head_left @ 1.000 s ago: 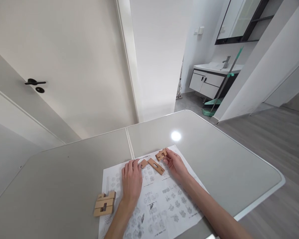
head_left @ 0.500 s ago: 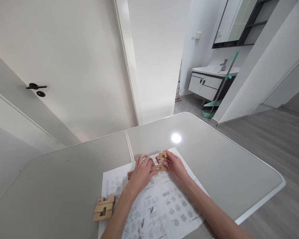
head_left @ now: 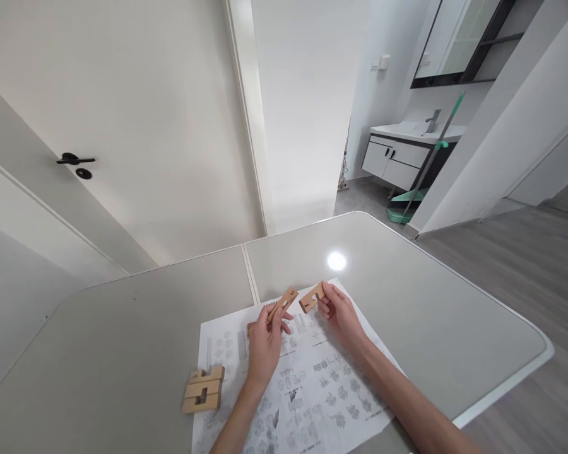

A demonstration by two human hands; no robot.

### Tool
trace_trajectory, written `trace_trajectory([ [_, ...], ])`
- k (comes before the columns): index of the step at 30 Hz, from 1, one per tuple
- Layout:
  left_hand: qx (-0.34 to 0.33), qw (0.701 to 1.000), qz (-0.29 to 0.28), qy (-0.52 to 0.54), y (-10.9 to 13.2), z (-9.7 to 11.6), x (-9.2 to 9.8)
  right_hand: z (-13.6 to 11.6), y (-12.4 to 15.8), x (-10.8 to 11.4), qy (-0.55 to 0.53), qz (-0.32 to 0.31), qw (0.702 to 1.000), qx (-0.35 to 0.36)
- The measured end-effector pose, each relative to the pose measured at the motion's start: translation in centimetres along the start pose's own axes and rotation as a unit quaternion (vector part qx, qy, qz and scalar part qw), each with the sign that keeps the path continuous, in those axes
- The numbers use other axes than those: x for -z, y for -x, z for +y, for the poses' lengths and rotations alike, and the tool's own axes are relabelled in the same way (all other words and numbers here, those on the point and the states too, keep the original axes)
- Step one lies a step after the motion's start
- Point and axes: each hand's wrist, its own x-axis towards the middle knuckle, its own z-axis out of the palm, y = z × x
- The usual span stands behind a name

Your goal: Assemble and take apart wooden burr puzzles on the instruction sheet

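Observation:
Between the fingers of my left hand [head_left: 266, 347] is a slotted wooden puzzle piece [head_left: 289, 297], tilted up with a dark numeral near its far end. My right hand [head_left: 344, 317] pinches a notched wooden puzzle piece [head_left: 308, 303] at its right end; it too bears a dark mark. The two pieces are close together but apart, above a printed sheet [head_left: 331, 359] covered with small diagrams. The end of another wooden piece [head_left: 250, 328] shows at the left hand's left side, the rest hidden. Several wooden pieces [head_left: 203, 399] lie side by side at the sheet's left edge.
The sheet lies on a glossy grey table [head_left: 430, 302] with a rounded right corner and a seam [head_left: 250, 271] running across it. Beyond the table are a white door [head_left: 170, 126], a sink cabinet [head_left: 392, 161] and a green-handled dustpan [head_left: 400, 215].
My left hand has lifted the slotted piece off the sheet and turned it up at a slant. The notched piece stays in my right hand, slightly shifted. The view has moved a little.

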Motion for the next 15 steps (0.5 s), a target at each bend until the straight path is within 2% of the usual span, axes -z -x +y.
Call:
trace_trajectory([
  [3, 0.038, 0.993, 0.0, 0.108, 0.4, 0.2, -0.2, 0.1, 0.9, -1.0, 0.106, -0.004, 0.994, 0.025],
  [6, 0.055, 0.99, 0.017, 0.129, 0.6, 0.1, 0.0, 0.3, 1.5, -1.8, 0.16, -0.034, 0.986, 0.035],
  [12, 0.025, 0.996, 0.08, 0.013, 0.9, -0.8, 0.5, 0.6, 1.9, -2.1, 0.155, -0.068, 0.985, 0.012],
  [15, 0.004, 0.995, 0.093, -0.036, 1.0, -1.4, 0.5, 0.9, 1.8, -2.0, 0.122, -0.067, 0.99, -0.013],
])
